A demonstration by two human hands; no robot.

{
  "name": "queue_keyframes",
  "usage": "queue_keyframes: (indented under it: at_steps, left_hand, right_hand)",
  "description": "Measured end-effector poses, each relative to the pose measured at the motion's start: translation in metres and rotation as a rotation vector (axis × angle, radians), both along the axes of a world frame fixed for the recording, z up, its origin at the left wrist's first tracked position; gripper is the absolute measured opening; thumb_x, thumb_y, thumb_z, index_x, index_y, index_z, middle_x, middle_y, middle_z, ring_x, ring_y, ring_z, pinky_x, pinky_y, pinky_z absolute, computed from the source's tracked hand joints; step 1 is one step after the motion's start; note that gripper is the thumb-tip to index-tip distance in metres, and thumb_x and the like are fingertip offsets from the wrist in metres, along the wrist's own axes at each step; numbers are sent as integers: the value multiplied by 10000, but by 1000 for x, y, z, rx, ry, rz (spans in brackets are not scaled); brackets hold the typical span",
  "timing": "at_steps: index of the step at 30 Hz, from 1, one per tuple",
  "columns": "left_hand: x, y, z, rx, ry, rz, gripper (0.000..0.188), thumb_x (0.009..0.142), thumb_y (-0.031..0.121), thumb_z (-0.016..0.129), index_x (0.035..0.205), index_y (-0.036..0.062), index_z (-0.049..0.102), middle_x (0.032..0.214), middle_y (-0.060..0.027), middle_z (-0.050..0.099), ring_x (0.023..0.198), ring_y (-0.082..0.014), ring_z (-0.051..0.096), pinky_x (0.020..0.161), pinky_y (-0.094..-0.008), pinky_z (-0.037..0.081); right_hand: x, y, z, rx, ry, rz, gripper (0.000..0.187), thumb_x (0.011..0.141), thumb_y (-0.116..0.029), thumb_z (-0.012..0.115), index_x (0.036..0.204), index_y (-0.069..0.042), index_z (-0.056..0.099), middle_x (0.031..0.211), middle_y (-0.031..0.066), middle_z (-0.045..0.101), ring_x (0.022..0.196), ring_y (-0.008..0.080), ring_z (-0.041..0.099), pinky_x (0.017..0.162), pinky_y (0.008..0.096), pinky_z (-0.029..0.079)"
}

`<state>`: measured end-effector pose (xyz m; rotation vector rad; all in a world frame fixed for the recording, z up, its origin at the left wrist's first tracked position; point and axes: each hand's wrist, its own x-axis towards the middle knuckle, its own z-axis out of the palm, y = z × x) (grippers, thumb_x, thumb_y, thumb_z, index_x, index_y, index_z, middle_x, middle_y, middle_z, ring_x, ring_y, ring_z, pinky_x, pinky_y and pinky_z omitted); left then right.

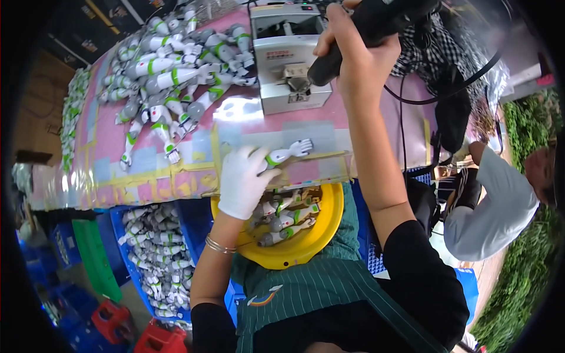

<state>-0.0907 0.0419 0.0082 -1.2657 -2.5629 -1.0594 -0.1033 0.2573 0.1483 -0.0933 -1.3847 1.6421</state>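
Note:
My left hand (242,183), in a white glove, is at the near edge of the work table. Its fingers are closed round a toy robot arm (281,155), white and grey with a green band, whose small hand points right. High on the right, my bare right hand (369,66) grips a black power screwdriver (391,16). The tool's rounded lower end is beside a silver screw feeder machine (272,88). Its tip cannot be made out. Below my left hand, a yellow basin (333,226) in my lap contains several more toy arms.
A large heap of toy arms (170,76) covers the table's left part. Left of my lap stands a blue crate (122,235) full of grey and white parts. A black cable (435,100) loops down at the right. Another person (494,206) sits at the far right.

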Motion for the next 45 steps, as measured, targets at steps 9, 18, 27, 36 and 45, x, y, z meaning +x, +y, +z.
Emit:
queue_keyframes:
  at_steps: [9, 18, 27, 36, 45]
  left_hand:
    - [-7, -1, -19, 8, 66, -19, 433, 666, 247, 800, 1042, 80, 664, 973, -114, 566, 928, -335, 545, 813, -443, 444]
    - [-7, 6, -1, 16, -27, 31, 383, 685, 224, 782, 1016, 77, 657, 949, -116, 584, 915, -334, 571, 787, -458, 459]
    - [-8, 4, -1, 8, -64, 2, 350, 701, 228, 765, 989, 61, 657, 890, -123, 587, 909, -332, 574, 783, -445, 460]
    - [-11, 7, -1, 4, -65, 0, 302, 721, 232, 756, 941, 44, 669, 928, -125, 597, 930, -324, 577, 808, -427, 459]
    - [-6, 6, -1, -13, -53, 24, 270, 719, 192, 747, 930, 45, 665, 927, -130, 598, 927, -327, 578, 811, -433, 462]
  right_hand:
    - [-22, -15, -17, 107, -43, 11, 168, 842, -38, 718, 861, -15, 552, 615, 13, 578, 465, 91, 543, 441, 238, 425]
    - [25, -45, -48, 66, -56, 253, 188, 896, -54, 626, 1041, 31, 542, 567, 91, 528, 452, 179, 524, 479, 326, 473]
    - [23, -57, -60, 124, -64, 281, 180, 900, -31, 613, 1047, 34, 533, 566, 97, 539, 456, 177, 533, 485, 312, 465]
    - [24, -55, -82, 140, 27, 394, 204, 903, -29, 569, 1081, 45, 503, 580, 97, 497, 460, 185, 494, 481, 328, 452]
    - [30, -62, -87, 264, -24, 282, 232, 900, -61, 608, 1082, 41, 506, 591, 92, 504, 463, 162, 488, 485, 322, 458]
